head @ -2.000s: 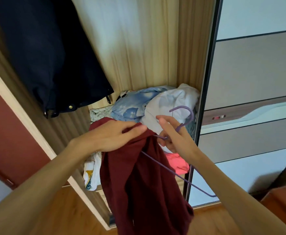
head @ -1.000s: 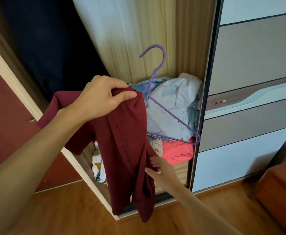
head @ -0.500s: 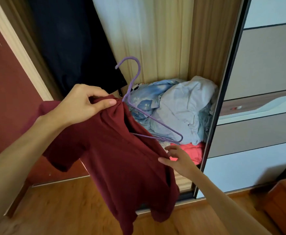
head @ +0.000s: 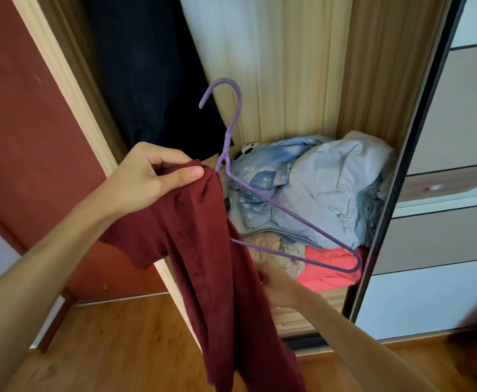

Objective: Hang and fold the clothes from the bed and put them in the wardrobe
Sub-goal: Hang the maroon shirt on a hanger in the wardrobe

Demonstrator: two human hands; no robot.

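Observation:
A dark red shirt hangs in front of the open wardrobe. My left hand grips its neck area next to the base of the hook of a purple wire hanger. The hanger's left side is inside the shirt, while its right shoulder and bottom bar stick out bare to the right. My right hand reaches in behind the shirt's right edge, below the hanger's bottom bar. Its fingers are hidden by the cloth.
A dark navy garment hangs at the wardrobe's upper left. A heap of light blue clothes and a pink one lies on the wardrobe shelf. The sliding door stands at the right, wooden floor below.
The shirt has swung back towards my left, leaving the hanger's right side bare. My right hand has slipped behind the shirt's edge. My left hand keeps its grip at the neck.

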